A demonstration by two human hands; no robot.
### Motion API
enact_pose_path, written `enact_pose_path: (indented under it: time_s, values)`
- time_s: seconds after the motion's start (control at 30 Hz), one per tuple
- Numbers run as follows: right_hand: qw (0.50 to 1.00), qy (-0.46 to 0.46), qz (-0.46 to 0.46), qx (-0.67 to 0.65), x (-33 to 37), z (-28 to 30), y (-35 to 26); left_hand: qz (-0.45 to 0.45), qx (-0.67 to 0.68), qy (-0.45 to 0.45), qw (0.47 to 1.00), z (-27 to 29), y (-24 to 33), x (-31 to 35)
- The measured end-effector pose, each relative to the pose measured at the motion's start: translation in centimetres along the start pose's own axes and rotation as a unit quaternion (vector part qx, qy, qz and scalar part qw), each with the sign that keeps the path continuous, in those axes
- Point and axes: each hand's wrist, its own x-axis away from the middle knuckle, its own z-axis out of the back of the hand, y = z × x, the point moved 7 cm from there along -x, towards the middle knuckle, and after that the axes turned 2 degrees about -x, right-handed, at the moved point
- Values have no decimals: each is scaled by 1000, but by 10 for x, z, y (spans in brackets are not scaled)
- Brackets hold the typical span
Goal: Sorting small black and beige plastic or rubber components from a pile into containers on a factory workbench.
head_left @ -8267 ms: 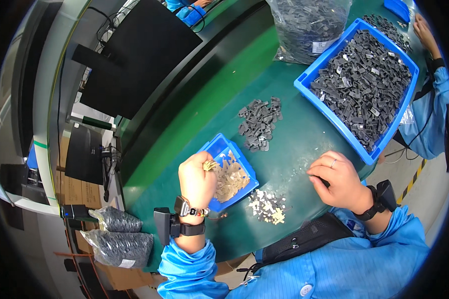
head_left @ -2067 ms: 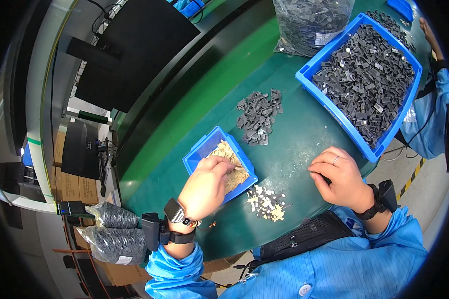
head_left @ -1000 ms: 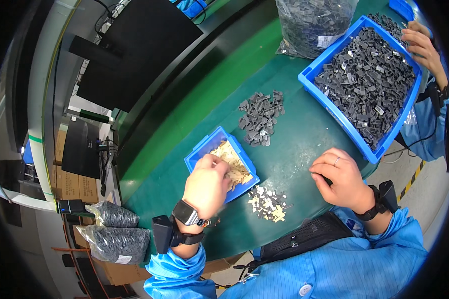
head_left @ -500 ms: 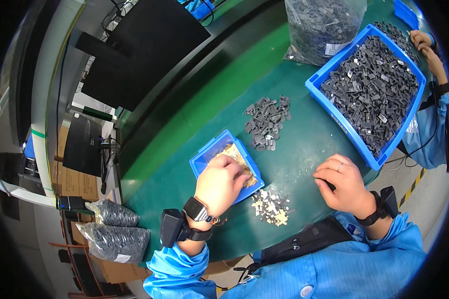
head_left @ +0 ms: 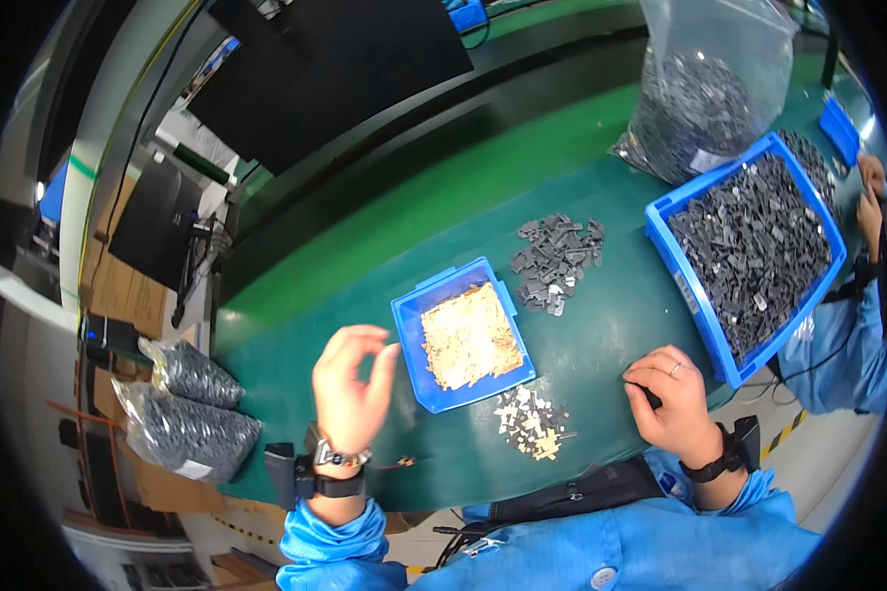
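Note:
My left hand (head_left: 351, 386) hovers just left of a small blue bin (head_left: 419, 379), its fingers curved and the thumb apart, with nothing visible in it. Thin cream-coloured pieces (head_left: 471, 337) fill the bin's floor. My right hand (head_left: 672, 399) rests low over the green table, fingers curled in. Something small and dark (head_left: 648, 396) shows between its thumb and fingers; its exact shape is mostly hidden. Between the hands, near the table's front edge, lies a little heap of cream, white and black bits (head_left: 532, 422). Farther back is a loose pile of dark grey plastic parts (head_left: 557, 261).
A large blue bin (head_left: 698, 305) full of dark grey parts stands at the right, with a clear bag (head_left: 700, 108) of similar parts behind it. Two filled bags (head_left: 187, 424) lie at the left. Another person's hands (head_left: 870, 192) work at the far right.
My left hand has come out of the small bin and moved left, uncovering the cream pieces. My right hand keeps its curled pose. The whole view has shifted slightly.

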Motion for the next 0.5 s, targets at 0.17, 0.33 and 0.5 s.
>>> enact_pose_path:
  time_s: [0.17,0.33,0.5]
  values:
    - [1000,-6,15,27,-7,-8,-4,99,-191,-115,970,-22,-90,81]
    - [995,-2,42,85,-4,-10,-12,108,-204,-203,952,-43,-93,79]
    - [990,8,65,127,3,-12,-15,43,-183,-222,957,-49,-98,69]
